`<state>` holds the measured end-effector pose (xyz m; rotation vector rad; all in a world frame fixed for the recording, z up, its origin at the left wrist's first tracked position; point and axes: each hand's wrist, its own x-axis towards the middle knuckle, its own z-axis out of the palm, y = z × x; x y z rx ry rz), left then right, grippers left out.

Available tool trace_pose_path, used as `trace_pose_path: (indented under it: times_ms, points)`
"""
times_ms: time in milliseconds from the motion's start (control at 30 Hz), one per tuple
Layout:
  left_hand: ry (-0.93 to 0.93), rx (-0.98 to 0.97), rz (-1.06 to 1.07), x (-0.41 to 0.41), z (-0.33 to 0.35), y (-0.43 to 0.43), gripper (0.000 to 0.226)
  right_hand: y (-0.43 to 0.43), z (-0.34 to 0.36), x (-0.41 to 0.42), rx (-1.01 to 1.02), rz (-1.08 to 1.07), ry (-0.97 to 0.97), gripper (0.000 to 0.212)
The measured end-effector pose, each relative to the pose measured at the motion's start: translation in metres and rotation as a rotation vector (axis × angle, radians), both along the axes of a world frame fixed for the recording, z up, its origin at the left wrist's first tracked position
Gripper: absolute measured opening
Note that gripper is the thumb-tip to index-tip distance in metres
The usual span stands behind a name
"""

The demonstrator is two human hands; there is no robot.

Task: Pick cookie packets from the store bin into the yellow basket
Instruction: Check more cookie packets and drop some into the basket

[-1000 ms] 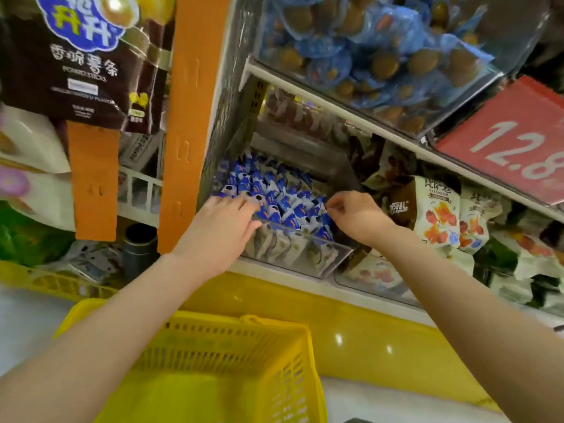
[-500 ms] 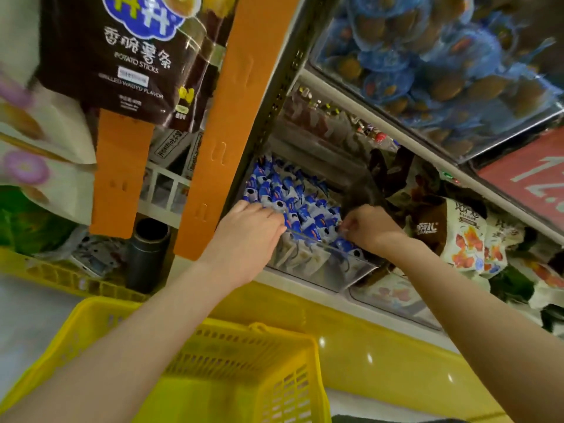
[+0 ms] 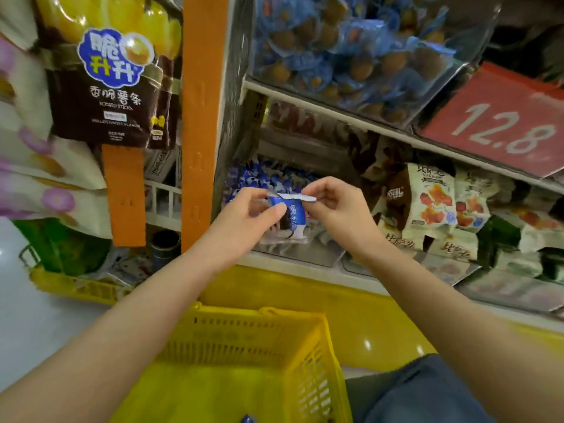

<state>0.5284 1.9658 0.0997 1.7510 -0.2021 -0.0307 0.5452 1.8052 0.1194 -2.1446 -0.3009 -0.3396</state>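
Observation:
A blue and white cookie packet (image 3: 294,215) is lifted just above the clear store bin (image 3: 302,254), which holds several more blue packets (image 3: 268,175). My left hand (image 3: 247,218) grips the packet's left side with thumb and fingers. My right hand (image 3: 332,209) pinches the packet's white top seam from the right. The yellow basket (image 3: 244,355) stands below my arms, near the bottom of the head view. A small blue packet tip (image 3: 247,419) shows inside the basket at its near edge.
An orange shelf post (image 3: 203,117) rises left of the bin, with hanging potato stick bags (image 3: 103,87) beyond it. Cream snack bags (image 3: 433,206) fill the neighbouring bin on the right. A red 12.8 price sign (image 3: 500,123) and blue-wrapped snacks (image 3: 351,53) sit on the shelf above.
Both hands rose out of the bin and came together. They now hold one blue packet between them, lifted clear of the pile. The camera tilted a little.

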Motion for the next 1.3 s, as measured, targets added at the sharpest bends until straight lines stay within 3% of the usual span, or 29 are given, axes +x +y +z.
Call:
trace_pose_path:
  times_ms: [100,200,300,467,667,733,867,933,1033,1167,1300]
  points:
    - [-0.054,0.058,0.061,-0.013,-0.003,0.0,0.033,0.009,-0.009,-0.017,0.15,0.101,0.069,0.024]
    - [-0.107,0.1,0.074,-0.019,-0.01,0.008,0.014,0.016,-0.019,-0.027,0.256,0.216,0.256,0.015]
    - [-0.082,0.196,0.045,-0.023,-0.025,0.017,0.005,0.022,-0.035,-0.03,0.28,0.27,0.348,0.014]
    - [-0.013,0.255,0.052,-0.031,-0.054,0.029,0.013,0.037,-0.069,-0.027,0.23,0.218,0.409,0.024]
    - [0.072,0.069,0.222,-0.034,-0.076,0.031,0.027,0.05,-0.087,-0.029,0.283,0.278,0.468,0.021]
    - [0.131,0.012,0.253,-0.033,-0.079,0.028,0.026,0.05,-0.088,-0.03,0.172,0.276,0.392,0.013]
    - [0.259,-0.092,0.26,-0.029,-0.081,0.02,0.022,0.043,-0.09,-0.03,-0.271,0.182,-0.008,0.008]
    - [0.298,-0.136,0.226,-0.027,-0.081,0.016,0.018,0.04,-0.091,-0.03,-0.306,0.16,-0.062,0.006]
    - [0.372,-0.163,0.146,-0.024,-0.081,0.015,0.017,0.034,-0.092,-0.026,-0.148,0.056,0.014,0.011]
    - [0.382,-0.208,0.134,-0.024,-0.083,0.015,0.031,0.022,-0.088,-0.018,0.202,-0.137,0.273,0.013]
    - [0.276,-0.262,0.261,-0.02,-0.086,0.02,0.014,0.02,-0.088,-0.023,0.463,-0.046,0.663,0.01]
